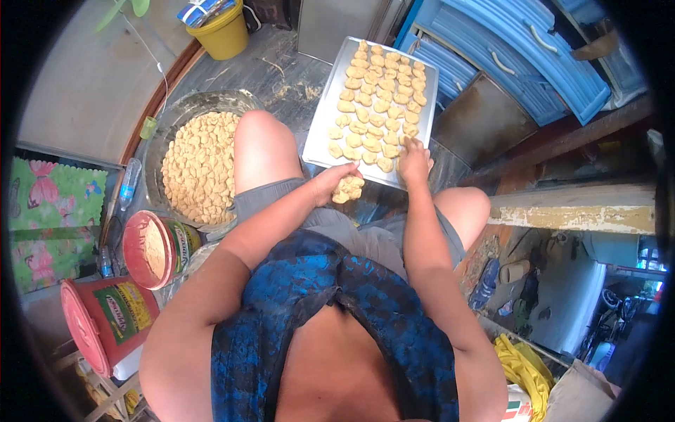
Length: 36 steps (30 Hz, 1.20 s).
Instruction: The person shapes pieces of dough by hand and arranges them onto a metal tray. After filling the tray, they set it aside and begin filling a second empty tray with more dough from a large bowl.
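Observation:
A metal baking tray (321, 133) lies in front of me, covered with rows of small, lumpy, pale-yellow dough pieces (382, 105). Just off the tray's near edge, my left hand (333, 183) is closed around a clump of dough pieces (348, 189). My right hand (415, 163) is at the tray's near right corner, its fingers bent down and together on a dough piece (403, 141) at the end of the nearest row. The fingers partly hide that piece.
A wide dark basin (156, 141) heaped with more dough pieces stands left of my knee. Red buckets (149, 250) are at the lower left, near a plastic bottle (129, 184). A yellow bucket (223, 34) stands behind. Blue drawers (506, 49) and a leaning metal sheet (484, 119) are right.

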Each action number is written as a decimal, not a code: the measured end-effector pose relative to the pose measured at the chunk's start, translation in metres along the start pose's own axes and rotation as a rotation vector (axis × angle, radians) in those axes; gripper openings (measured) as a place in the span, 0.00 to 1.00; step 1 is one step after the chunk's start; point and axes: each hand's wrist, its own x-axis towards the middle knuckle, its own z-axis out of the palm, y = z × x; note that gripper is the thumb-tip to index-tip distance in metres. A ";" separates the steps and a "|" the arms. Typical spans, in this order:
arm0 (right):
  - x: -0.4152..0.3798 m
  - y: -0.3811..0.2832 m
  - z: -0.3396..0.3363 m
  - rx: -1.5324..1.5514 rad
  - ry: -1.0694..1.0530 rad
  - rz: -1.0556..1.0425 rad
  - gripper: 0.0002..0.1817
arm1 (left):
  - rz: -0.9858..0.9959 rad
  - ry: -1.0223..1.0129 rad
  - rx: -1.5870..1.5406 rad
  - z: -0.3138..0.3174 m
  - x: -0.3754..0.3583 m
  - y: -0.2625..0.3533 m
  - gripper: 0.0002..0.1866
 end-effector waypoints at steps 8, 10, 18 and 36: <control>-0.024 -0.038 -0.062 0.555 -0.017 -0.254 0.16 | 0.008 0.030 0.012 -0.001 0.003 -0.002 0.21; -0.059 -0.075 -0.137 0.982 -0.352 -0.457 0.12 | -0.008 0.023 0.018 0.000 0.003 -0.001 0.22; -0.154 -0.118 -0.244 1.567 -1.024 -1.363 0.21 | -0.024 0.005 -0.077 0.006 0.001 0.007 0.22; -0.171 -0.164 -0.226 1.812 -1.024 -1.556 0.13 | 0.019 -0.054 -0.097 0.017 -0.003 0.013 0.22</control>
